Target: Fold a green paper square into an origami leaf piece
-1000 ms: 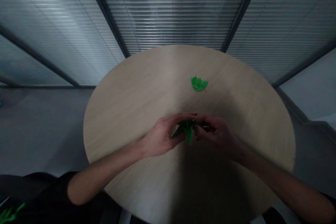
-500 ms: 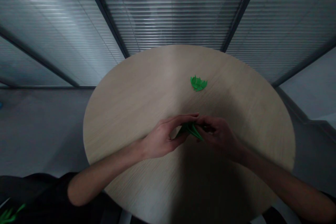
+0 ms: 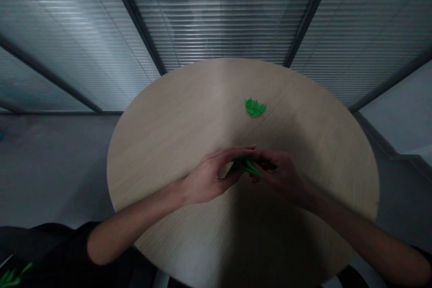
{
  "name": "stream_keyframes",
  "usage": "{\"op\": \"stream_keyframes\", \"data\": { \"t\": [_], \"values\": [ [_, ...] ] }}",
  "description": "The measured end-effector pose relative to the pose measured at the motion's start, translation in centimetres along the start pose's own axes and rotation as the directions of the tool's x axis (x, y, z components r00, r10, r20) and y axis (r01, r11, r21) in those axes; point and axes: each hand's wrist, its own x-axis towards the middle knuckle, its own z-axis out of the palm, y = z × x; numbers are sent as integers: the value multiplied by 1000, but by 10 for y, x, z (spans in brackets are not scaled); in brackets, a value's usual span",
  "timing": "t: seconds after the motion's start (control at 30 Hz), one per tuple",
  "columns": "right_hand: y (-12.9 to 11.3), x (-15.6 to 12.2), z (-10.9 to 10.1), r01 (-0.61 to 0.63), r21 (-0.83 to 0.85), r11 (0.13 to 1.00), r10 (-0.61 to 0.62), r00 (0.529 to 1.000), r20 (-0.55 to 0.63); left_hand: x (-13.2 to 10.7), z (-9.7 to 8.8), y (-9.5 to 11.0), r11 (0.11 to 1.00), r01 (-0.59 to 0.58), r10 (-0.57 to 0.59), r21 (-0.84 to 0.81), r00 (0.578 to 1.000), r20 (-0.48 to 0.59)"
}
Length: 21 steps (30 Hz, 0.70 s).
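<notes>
Over the middle of the round wooden table (image 3: pixel 168 135), both my hands pinch one folded green paper piece (image 3: pixel 245 167). My left hand (image 3: pixel 209 175) grips its left side between thumb and fingers. From the right, my right hand (image 3: pixel 281 175) closes its fingertips on the same piece. Much of the paper is hidden between the fingers. A second green folded paper shape (image 3: pixel 255 107) lies flat on the table beyond my hands, untouched.
Slatted blinds behind glass panels with dark frames (image 3: pixel 135 18) stand just past the table's far edge. Grey floor (image 3: pixel 50 166) lies to the left. Some green paper bits (image 3: pixel 10 276) show at the bottom left corner by my dark sleeve.
The green paper's pointed tip, hanging down a second ago, has turned up and to the right between my fingers. Both hands stay in place.
</notes>
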Motion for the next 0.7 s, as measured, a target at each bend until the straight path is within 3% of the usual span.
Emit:
{"op": "stream_keyframes", "data": {
  "t": [0.3,0.5,0.7],
  "values": [
    [0,0,-1,33,-129,991,-45,995,-89,0,1,1,997,72,-72,-8,995,-67],
    [-1,0,-1,15,-196,980,-43,990,-136,0,-2,-3,960,-78,147,269,957,-250],
    [6,0,0,25,-167,986,-53,985,-164,-4,-1,-3,892,-86,222,443,939,-264]
  ]
}}
